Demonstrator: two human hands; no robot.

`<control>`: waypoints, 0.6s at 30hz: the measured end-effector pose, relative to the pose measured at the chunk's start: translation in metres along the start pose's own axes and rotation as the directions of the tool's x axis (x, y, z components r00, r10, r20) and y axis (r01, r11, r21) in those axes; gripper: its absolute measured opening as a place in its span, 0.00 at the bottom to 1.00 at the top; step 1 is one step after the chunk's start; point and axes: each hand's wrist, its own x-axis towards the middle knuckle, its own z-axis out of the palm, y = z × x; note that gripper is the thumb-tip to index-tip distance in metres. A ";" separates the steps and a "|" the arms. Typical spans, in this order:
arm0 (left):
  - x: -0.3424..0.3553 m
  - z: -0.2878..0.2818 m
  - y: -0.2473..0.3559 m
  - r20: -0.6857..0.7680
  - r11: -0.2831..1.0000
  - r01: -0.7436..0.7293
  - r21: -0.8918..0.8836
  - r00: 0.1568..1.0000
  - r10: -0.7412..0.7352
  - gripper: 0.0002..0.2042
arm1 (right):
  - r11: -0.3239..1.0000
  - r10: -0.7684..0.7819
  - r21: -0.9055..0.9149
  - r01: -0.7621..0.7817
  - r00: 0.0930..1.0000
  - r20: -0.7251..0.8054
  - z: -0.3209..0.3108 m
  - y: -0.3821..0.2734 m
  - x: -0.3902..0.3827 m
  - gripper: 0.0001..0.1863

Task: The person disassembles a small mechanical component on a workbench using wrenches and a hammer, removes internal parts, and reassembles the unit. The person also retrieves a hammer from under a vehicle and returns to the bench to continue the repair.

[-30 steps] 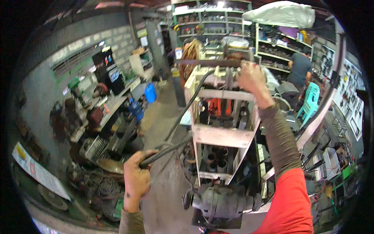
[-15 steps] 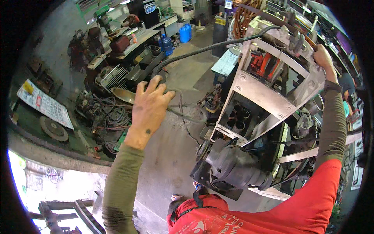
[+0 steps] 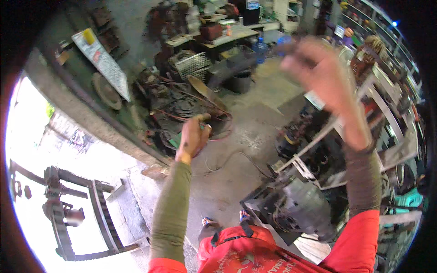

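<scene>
My left hand is raised in front of me, its fingers curled closed. Whatever may be in them is too small or hidden to name. Up and to the right, my right hand is smeared by motion above the pale metal frame. A dark blur shows at its fingers, and I cannot tell whether it is something held. Below that hand, at the near end of the frame, sits a grey-black rounded housing.
Coiled cables and a dark bucket lie left of centre. A thin cable curves over the floor. A workbench stands at the back. A sign board and a round disc rest on the left ledge. Metal framework stands lower left.
My right hand has left the frame's far edge and moved left. My left hand has gone from spread fingers to curled and sits lower. The view has turned left; the corrugated hose no longer shows clearly.
</scene>
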 end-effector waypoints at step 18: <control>-0.244 -0.238 -0.254 0.112 0.718 0.346 -0.604 0.929 -0.353 0.22 | 0.705 -0.247 0.635 -0.317 0.729 0.638 0.451 -0.401 0.022 0.20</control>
